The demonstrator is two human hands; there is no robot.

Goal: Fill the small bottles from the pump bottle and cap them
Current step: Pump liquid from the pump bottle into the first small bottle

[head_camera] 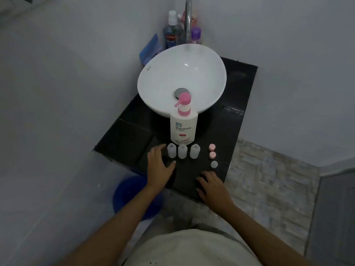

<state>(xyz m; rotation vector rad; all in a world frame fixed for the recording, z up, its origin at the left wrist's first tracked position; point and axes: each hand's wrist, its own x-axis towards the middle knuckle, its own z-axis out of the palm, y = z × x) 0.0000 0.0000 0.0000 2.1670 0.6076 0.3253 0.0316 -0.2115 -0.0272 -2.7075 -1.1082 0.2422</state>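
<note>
The left hand [159, 166] is reaching over the black countertop [236, 120] with its fingers spread and relaxed, holding nothing; its fingertips are lying just beside the leftmost small bottle [171, 150], and whether they are touching it cannot be told. The right hand [212, 186] is resting palm down near the front edge of the countertop, its fingers loosely spread and also holding nothing.

Just beyond the left hand, three translucent small bottles are standing upright in a row, all uncapped: the leftmost one, the middle small bottle [182, 151] close beside it, and the right small bottle [195, 151] a little apart from that. Directly behind the row, the white pump bottle [183, 125] is standing upright, its pink pump head [183, 99] pointing its spout to the left.

Beyond the right hand, to the right of the bottles, three caps are lying in a short line running front to back: a whitish cap [214, 164] nearest the right hand, a pink cap [212, 154] behind it, and a second pink cap [212, 146] farthest back. They are sitting near one another, clear of the bottles.

Behind the pump bottle, a white bowl-shaped sink [153, 83] is sitting on the countertop, with a chrome faucet [188, 18] arching over it. A mouthwash bottle [171, 32] and a purple-capped bottle [196, 35] are standing at the back wall. Below the left forearm, a blue bucket [126, 191] is sitting on the floor.
</note>
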